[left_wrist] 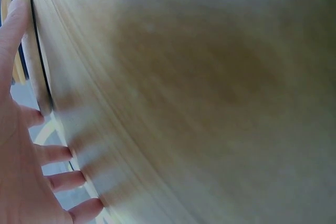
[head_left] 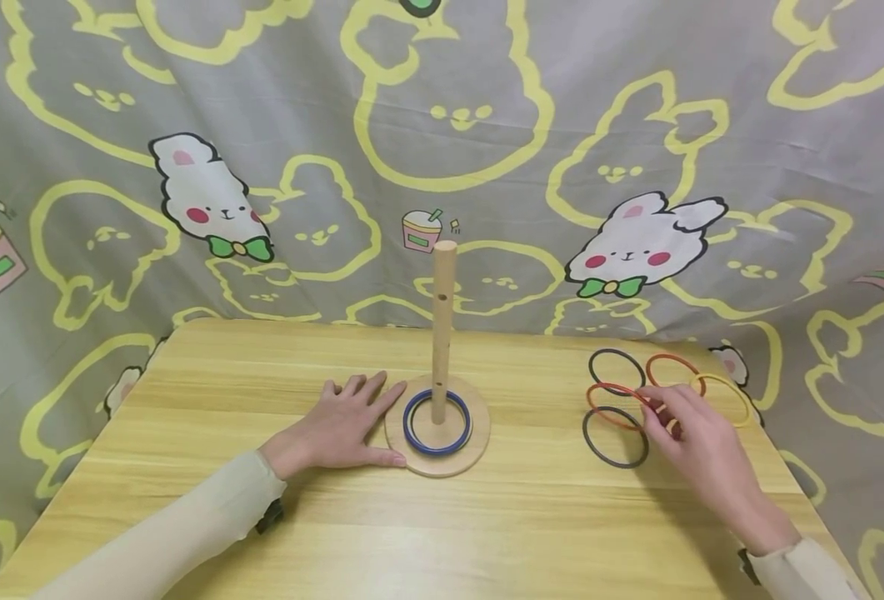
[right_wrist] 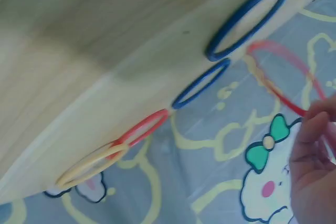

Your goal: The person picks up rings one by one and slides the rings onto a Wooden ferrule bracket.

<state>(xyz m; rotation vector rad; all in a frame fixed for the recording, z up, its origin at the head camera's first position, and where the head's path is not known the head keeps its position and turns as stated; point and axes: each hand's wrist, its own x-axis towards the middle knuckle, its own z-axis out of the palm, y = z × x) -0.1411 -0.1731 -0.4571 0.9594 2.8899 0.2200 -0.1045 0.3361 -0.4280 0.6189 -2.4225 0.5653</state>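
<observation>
In the head view a wooden post (head_left: 443,333) stands upright on a round wooden base (head_left: 479,437). A blue ring (head_left: 410,431) lies around the post on the base, and a pale edge shows under it. My left hand (head_left: 344,425) rests at the base's left edge, fingers spread and thumb touching its rim. My right hand (head_left: 692,433) pinches a red ring (head_left: 599,387) between thumb and fingers. The right wrist view shows this red ring (right_wrist: 286,52) raised off the table. Beneath it in the head view lie two dark blue rings, a far one (head_left: 597,357) and a near one (head_left: 588,443).
Another red ring (head_left: 674,358) and a yellow ring (head_left: 745,400) overlap on the table's right side, beyond my right hand. The wooden table (head_left: 442,533) ends at a grey patterned curtain (head_left: 322,108) hanging close behind it and at both sides.
</observation>
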